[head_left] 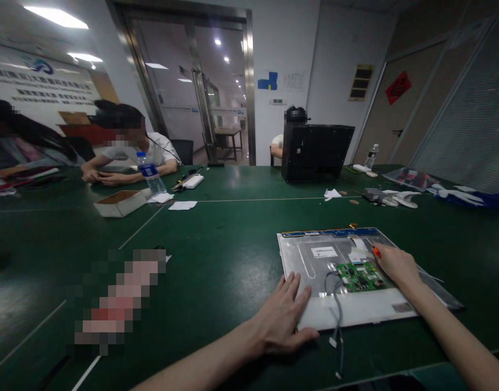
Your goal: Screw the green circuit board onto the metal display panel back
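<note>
An LCD panel [286, 260] lies back side up on the green table, in front of me to the right. A green circuit board [361, 276] is fixed on it, and a blue board strip [331, 233] runs along its far edge. My left hand [284, 315] rests with fingers spread over the panel's near left corner, holding nothing. My right hand [396, 265] is closed around a small orange-handled tool [376, 251] above the panel, just beyond the circuit board. Most of the tool is hidden in the fist. Grey cables [339, 315] with white plugs hang over the near edge.
Across the table stand a black monitor [318, 152], a water bottle [149, 171] and an open white box [121, 203]. Gloves [398, 197] and a plastic bag [412, 177] lie at the far right. Several people sit around the table. A blurred-out patch [123, 298] covers something at left.
</note>
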